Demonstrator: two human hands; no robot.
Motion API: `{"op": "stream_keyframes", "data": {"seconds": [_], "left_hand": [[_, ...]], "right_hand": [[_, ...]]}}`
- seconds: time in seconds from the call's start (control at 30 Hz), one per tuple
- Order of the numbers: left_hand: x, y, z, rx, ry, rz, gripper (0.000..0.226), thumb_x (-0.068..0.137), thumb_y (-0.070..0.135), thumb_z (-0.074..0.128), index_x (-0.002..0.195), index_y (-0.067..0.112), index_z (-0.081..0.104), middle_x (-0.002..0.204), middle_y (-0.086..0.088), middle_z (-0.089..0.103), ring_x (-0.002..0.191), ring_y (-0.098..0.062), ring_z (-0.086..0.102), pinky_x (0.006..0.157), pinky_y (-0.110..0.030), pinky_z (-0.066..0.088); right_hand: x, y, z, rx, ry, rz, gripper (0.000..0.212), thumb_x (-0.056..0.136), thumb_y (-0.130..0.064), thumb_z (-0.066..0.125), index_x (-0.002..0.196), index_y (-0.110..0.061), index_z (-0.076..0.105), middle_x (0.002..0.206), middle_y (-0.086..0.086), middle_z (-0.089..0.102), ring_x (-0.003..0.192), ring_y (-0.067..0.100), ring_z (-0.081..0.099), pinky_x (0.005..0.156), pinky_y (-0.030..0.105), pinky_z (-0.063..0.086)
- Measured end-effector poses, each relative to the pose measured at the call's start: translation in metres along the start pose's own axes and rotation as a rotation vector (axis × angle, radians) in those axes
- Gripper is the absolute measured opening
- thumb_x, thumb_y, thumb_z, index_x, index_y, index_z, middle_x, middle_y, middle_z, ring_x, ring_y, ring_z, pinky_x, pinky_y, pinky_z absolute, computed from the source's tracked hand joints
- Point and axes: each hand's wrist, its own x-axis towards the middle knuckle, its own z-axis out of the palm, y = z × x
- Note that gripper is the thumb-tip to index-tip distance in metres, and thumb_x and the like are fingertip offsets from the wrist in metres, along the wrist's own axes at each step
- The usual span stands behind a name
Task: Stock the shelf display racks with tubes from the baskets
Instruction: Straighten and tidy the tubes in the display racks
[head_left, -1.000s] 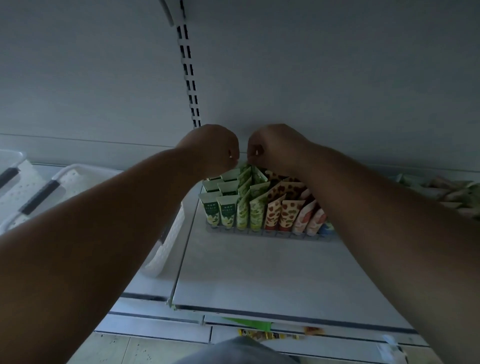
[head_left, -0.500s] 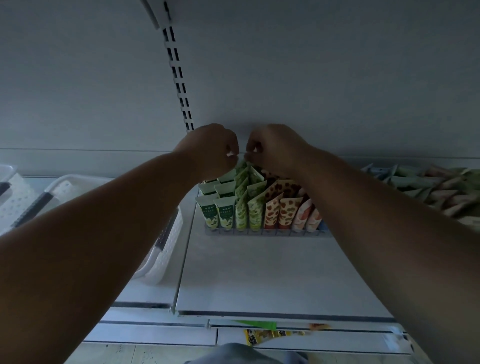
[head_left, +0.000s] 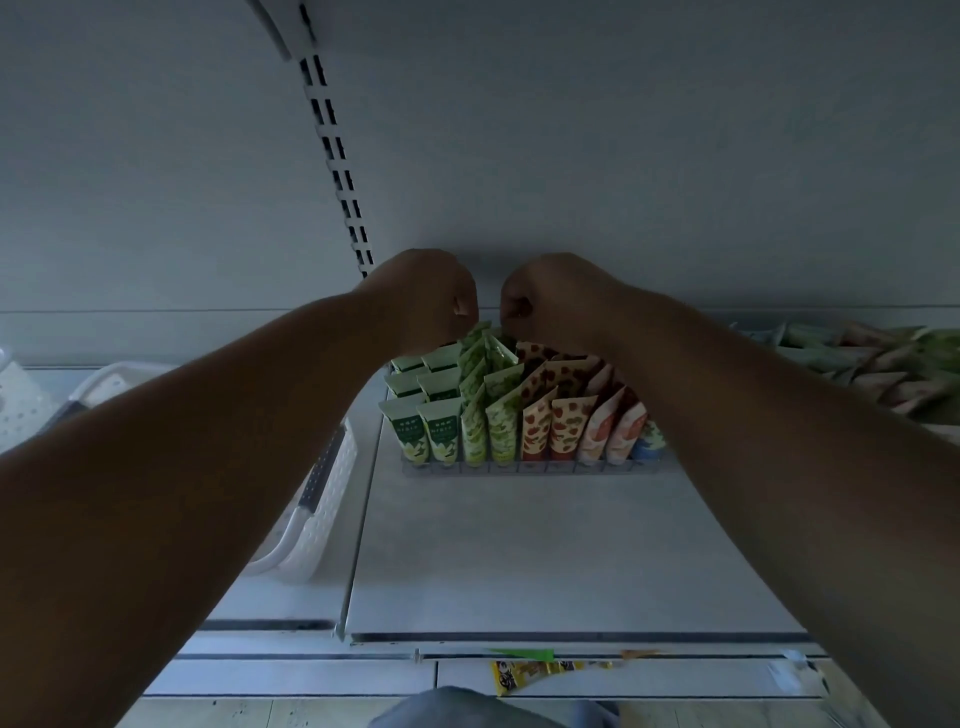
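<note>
White perforated plastic basket (head_left: 322, 499) sits at the shelf's left edge. Left hand (head_left: 428, 301) and right hand (head_left: 545, 301) hover curled at the clear rack's (head_left: 530, 466) back row — whether they pinch anything, I cannot tell. Ten front-row soft squeeze tubes (head_left: 535, 431) — light, best pinched by the crimped top.

Two hands (head_left: 426, 296) (head_left: 550, 296); one display rack (head_left: 530, 466); two white baskets (head_left: 317, 519) (head_left: 21, 405)

Both arms reach forward, forearms converging. The left hand (head_left: 426, 299) and right hand (head_left: 545, 296) are curled, knuckles nearly touching.
</note>
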Motion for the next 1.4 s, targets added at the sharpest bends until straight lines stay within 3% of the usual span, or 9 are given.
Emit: {"op": "stream_keyframes", "data": {"seconds": [0.27, 0.4, 0.57, 0.7, 0.83, 1.07, 1.3, 1.4], "left_hand": [[-0.003, -0.001, 0.001, -0.015, 0.014, -0.005, 0.011, 0.086, 0.026, 0.065, 0.093, 0.024, 0.073, 0.105, 0.004, 0.062, 0.102, -0.017, 0.057, 0.085, -0.027, 0.044], [-0.015, -0.001, 0.000, -0.069, 0.105, -0.009, 0.008, 0.083, 0.030, 0.067, 0.090, 0.026, 0.069, 0.097, 0.006, 0.060, 0.093, -0.011, 0.056, 0.080, -0.025, 0.043], [-0.030, 0.002, -0.001, -0.042, 0.064, -0.010, 0.005, 0.081, 0.036, 0.067, 0.082, 0.031, 0.069, 0.093, 0.010, 0.057, 0.089, -0.008, 0.054, 0.078, -0.026, 0.044], [-0.027, 0.007, -0.004, -0.005, 0.010, -0.013, 0.005, 0.081, 0.033, 0.066, 0.081, 0.031, 0.071, 0.095, 0.007, 0.059, 0.095, -0.014, 0.058, 0.086, -0.033, 0.049], [-0.028, 0.010, -0.007, 0.027, -0.033, 0.017, 0.011, 0.081, 0.032, 0.067, 0.088, 0.030, 0.074, 0.098, 0.007, 0.059, 0.098, -0.013, 0.057, 0.087, -0.033, 0.049], [-0.026, 0.011, -0.007, 0.024, -0.050, 0.000, 0.011, 0.083, 0.025, 0.064, 0.088, 0.027, 0.073, 0.098, 0.007, 0.060, 0.100, -0.016, 0.058, 0.088, -0.034, 0.049], [-0.031, 0.010, -0.005, -0.014, -0.017, -0.012, 0.008, 0.084, 0.025, 0.065, 0.087, 0.025, 0.073, 0.099, 0.006, 0.062, 0.099, -0.015, 0.059, 0.086, -0.032, 0.049], [-0.032, 0.010, -0.006, -0.020, -0.002, 0.001, 0.009, 0.085, 0.023, 0.064, 0.088, 0.021, 0.073, 0.101, 0.003, 0.063, 0.101, -0.017, 0.058, 0.087, -0.034, 0.048]], "right_hand": [[-0.005, 0.002, 0.002, 0.040, 0.045, 0.016, 0.012, 0.086, -0.014, 0.063, 0.086, -0.014, 0.075, 0.088, 0.000, 0.070, 0.073, 0.011, 0.057, 0.068, 0.023, 0.039], [-0.013, -0.006, -0.004, 0.059, 0.103, -0.006, 0.007, 0.086, -0.023, 0.068, 0.084, -0.016, 0.070, 0.075, -0.009, 0.059, 0.066, 0.006, 0.052, 0.057, 0.020, 0.035], [-0.021, -0.019, -0.007, 0.043, -0.027, -0.005, 0.010, 0.081, -0.021, 0.072, 0.073, -0.019, 0.066, 0.068, -0.012, 0.051, 0.061, 0.004, 0.048, 0.052, 0.020, 0.031], [-0.019, -0.023, -0.005, 0.003, -0.038, 0.026, 0.014, 0.078, -0.014, 0.072, 0.070, -0.020, 0.062, 0.068, -0.009, 0.051, 0.068, 0.014, 0.051, 0.054, 0.022, 0.031], [-0.018, -0.026, -0.006, -0.021, -0.070, 0.026, 0.006, 0.078, -0.010, 0.070, 0.076, -0.016, 0.068, 0.080, 0.003, 0.063, 0.075, 0.019, 0.059, 0.065, 0.025, 0.041], [-0.019, -0.027, -0.010, 0.004, -0.091, -0.019, 0.017, 0.080, -0.009, 0.069, 0.073, -0.024, 0.063, 0.069, -0.017, 0.048, 0.072, 0.012, 0.054, 0.066, 0.022, 0.037], [-0.015, -0.023, -0.012, -0.044, -0.090, -0.097, 0.008, 0.081, -0.010, 0.066, 0.086, -0.012, 0.073, 0.080, -0.002, 0.063, 0.075, 0.016, 0.058, 0.069, 0.029, 0.047], [-0.015, -0.021, -0.012, -0.043, -0.083, -0.113, 0.008, 0.083, -0.012, 0.067, 0.088, -0.013, 0.073, 0.082, -0.003, 0.061, 0.074, 0.013, 0.056, 0.069, 0.026, 0.044]]}}
